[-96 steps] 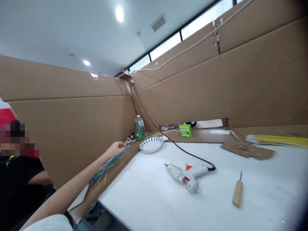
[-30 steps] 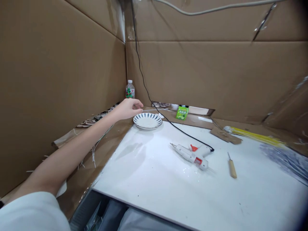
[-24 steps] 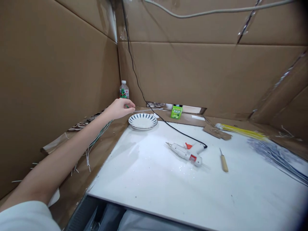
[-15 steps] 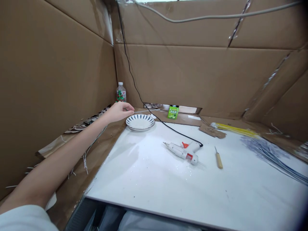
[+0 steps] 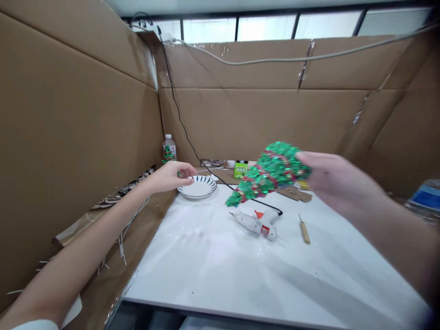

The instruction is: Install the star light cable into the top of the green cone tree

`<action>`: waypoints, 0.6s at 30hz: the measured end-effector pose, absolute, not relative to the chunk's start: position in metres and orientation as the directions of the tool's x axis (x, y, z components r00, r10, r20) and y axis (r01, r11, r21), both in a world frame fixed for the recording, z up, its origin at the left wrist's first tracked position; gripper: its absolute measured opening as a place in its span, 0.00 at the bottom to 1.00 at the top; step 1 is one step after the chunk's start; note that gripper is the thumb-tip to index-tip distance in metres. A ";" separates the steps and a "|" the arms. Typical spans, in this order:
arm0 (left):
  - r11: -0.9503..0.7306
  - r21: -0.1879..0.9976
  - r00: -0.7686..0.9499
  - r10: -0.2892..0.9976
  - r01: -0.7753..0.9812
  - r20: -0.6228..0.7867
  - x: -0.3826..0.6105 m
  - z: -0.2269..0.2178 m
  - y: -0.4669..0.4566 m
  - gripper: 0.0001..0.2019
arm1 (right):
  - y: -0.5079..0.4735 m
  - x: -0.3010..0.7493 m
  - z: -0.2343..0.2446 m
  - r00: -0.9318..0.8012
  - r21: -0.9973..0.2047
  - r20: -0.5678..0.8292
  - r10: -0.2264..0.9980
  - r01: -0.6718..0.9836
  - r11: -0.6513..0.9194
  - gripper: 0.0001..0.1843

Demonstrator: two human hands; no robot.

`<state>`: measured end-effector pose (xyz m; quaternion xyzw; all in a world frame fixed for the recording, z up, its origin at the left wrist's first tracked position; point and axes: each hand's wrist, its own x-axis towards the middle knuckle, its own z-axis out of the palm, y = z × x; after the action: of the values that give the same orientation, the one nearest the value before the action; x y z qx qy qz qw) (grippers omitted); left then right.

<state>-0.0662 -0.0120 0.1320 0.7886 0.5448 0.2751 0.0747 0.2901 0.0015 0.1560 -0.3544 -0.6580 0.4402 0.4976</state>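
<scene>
My right hand (image 5: 335,181) has come in from the right, closed on a green and red sequinned tree ornament (image 5: 270,172) held tilted above the white table (image 5: 240,275). My left hand (image 5: 170,176) reaches far left to the rim of a white plate with blue stripes (image 5: 198,186); its fingers are pinched together over something small and green that I cannot make out. A white glue gun (image 5: 256,222) lies below the ornament, its black cord running up the wall.
A wooden-handled awl (image 5: 304,230) lies right of the glue gun. A bottle and a small green tree (image 5: 168,151) stand in the back left corner, a green carton (image 5: 240,170) at the back wall. Cardboard walls (image 5: 68,128) enclose the table. Loose wires (image 5: 127,224) lie along the left ledge.
My right hand has entered holding the sequinned tree ornament. My left hand stays at the plate's rim. The view has tilted up, so the windows show.
</scene>
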 end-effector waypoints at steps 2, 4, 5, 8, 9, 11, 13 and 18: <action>-0.449 0.397 0.358 0.889 0.801 0.285 -0.061 0.135 -0.019 0.18 | 0.006 0.270 0.152 -0.300 -0.946 0.320 0.898 -0.060 0.317 0.14; -0.482 0.376 0.413 0.875 0.792 0.253 -0.057 0.137 -0.024 0.24 | 0.010 0.252 0.148 -0.311 -0.950 0.308 0.899 -0.145 0.275 0.14; -0.495 0.369 0.427 0.868 0.786 0.254 -0.055 0.136 -0.025 0.28 | 0.012 0.246 0.146 -0.308 -0.949 0.304 0.901 -0.176 0.260 0.14; -0.543 0.379 0.458 0.838 0.749 0.297 -0.052 0.127 -0.020 0.42 | 0.012 0.240 0.141 -0.314 -0.950 0.283 0.906 -0.224 0.219 0.13; -0.569 0.379 0.473 0.820 0.729 0.322 -0.051 0.122 -0.017 0.46 | 0.011 0.241 0.139 -0.321 -0.949 0.283 0.904 -0.233 0.214 0.12; -0.642 0.333 0.499 0.757 0.691 0.423 -0.048 0.111 -0.010 0.51 | 0.010 0.245 0.136 -0.324 -0.945 0.289 0.901 -0.245 0.216 0.10; -0.708 0.256 0.515 0.672 0.658 0.531 -0.043 0.102 -0.005 0.55 | 0.010 0.247 0.131 -0.313 -0.940 0.300 0.901 -0.259 0.223 0.11; -0.824 0.184 0.534 0.499 0.535 0.682 -0.027 0.095 -0.008 0.46 | 0.018 0.240 0.108 -0.302 -0.916 0.331 0.894 -0.332 0.227 0.13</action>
<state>-0.0273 -0.0081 0.0954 0.8756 0.2954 0.3816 -0.0235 0.2401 0.0180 0.1079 -0.2463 -0.5704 0.5708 0.5368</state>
